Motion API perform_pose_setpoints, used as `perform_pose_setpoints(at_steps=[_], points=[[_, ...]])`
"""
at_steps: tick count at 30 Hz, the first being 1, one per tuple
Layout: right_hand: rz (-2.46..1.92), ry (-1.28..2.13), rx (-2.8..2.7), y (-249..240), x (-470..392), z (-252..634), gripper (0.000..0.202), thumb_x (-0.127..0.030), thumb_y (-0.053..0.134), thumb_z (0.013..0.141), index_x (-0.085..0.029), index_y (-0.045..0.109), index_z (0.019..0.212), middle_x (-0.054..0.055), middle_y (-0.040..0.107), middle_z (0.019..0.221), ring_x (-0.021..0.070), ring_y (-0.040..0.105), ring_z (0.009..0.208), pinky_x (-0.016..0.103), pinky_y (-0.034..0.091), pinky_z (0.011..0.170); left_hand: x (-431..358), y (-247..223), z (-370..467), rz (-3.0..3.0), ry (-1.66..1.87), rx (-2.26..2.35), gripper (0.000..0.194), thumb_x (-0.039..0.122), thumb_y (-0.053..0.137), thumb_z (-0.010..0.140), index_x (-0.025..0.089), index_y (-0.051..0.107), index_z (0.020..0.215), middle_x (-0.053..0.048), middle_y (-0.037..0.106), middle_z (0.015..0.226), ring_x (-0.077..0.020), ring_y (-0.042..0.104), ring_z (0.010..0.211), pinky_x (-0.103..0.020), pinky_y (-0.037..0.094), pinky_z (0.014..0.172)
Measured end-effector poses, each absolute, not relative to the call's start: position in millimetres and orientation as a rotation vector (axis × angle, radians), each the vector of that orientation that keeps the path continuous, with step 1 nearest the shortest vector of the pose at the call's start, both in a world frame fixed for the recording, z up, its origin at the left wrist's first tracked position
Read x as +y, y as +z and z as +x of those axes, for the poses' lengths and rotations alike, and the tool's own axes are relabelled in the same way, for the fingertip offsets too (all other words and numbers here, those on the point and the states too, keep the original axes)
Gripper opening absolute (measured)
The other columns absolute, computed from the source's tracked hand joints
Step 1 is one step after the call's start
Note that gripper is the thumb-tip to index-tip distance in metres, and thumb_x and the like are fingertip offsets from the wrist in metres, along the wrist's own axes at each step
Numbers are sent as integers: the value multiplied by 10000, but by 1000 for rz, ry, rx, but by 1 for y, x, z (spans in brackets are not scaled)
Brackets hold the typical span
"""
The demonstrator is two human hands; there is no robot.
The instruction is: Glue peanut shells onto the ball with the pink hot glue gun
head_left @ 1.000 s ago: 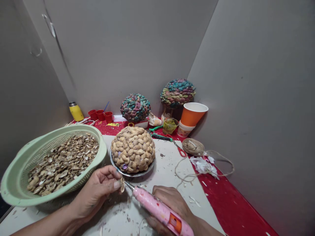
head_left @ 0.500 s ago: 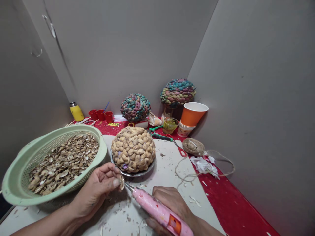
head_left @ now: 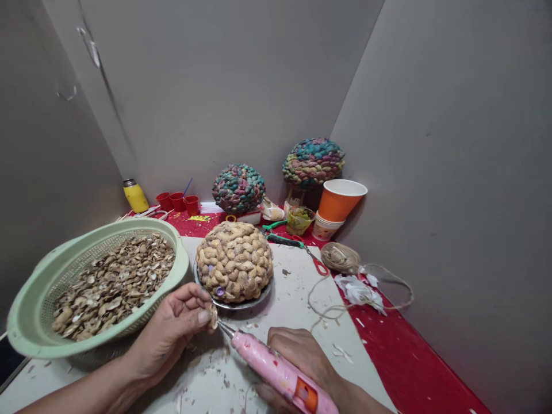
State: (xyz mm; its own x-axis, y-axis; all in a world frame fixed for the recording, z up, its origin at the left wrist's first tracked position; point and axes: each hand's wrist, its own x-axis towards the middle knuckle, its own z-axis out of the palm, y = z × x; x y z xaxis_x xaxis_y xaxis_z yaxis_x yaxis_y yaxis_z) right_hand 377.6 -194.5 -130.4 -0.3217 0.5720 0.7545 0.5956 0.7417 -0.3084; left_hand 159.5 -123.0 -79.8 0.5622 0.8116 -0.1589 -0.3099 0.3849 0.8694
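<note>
Shells lie in the green basket; a metal dish holds a peanut dome. The left grip pinches one half-shell, the right wraps a glue gun, as before.

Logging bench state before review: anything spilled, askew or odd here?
Yes. Loose scraps litter the pale board, looking like spilled debris. The twine trails partly unwound over the board's edge. Two purple spots stand out on the mostly tan shell dome.

I see plain grey walls boxing in the worktop at ten, twelve and two o'clock, its red covering showing toward four.
</note>
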Motion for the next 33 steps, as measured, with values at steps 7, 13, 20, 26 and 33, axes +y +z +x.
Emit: perform_pose_setpoints(at_steps=[7,13,20,26,33], points=[[-902,-117,-2025,-130,-195,378,377,-435,389,1005,-235,363,686,-51,394,522,114,360,421,273,263,402,-122,-82,159,920,790,649,190,192,804,747,170,674,883,9,672,720,-89,581,641,-200,454,647],[-893,-106,-2007,-132,-195,377,399,-453,367,1014,-234,345,681,-57,380,523,108,336,423,267,245,406,-122,-80,158,920,797,660,196,196,805,744,171,672,887,9,670,712,-91,578,639,-207,459,652],[-897,-54,-1958,-126,-195,376,393,-462,364,1012,-238,340,689,-64,377,511,107,348,406,262,258,399,-121,-84,160,923,788,661,203,191,804,750,172,666,898,13,662,718,-86,574,637,-201,456,647],[-928,6,-1960,-124,-196,375,245,-329,458,948,-236,353,747,-62,428,571,103,366,434,261,257,412,-124,-85,161,947,749,682,241,220,831,720,167,658,879,4,665,727,-97,576,643,-215,460,647],[-932,-19,-1935,-119,-195,373,269,-317,451,950,-238,335,722,-67,409,534,101,350,410,264,235,387,-126,-86,164,961,740,681,262,239,834,716,163,651,887,4,660,735,-97,567,643,-212,448,635]])
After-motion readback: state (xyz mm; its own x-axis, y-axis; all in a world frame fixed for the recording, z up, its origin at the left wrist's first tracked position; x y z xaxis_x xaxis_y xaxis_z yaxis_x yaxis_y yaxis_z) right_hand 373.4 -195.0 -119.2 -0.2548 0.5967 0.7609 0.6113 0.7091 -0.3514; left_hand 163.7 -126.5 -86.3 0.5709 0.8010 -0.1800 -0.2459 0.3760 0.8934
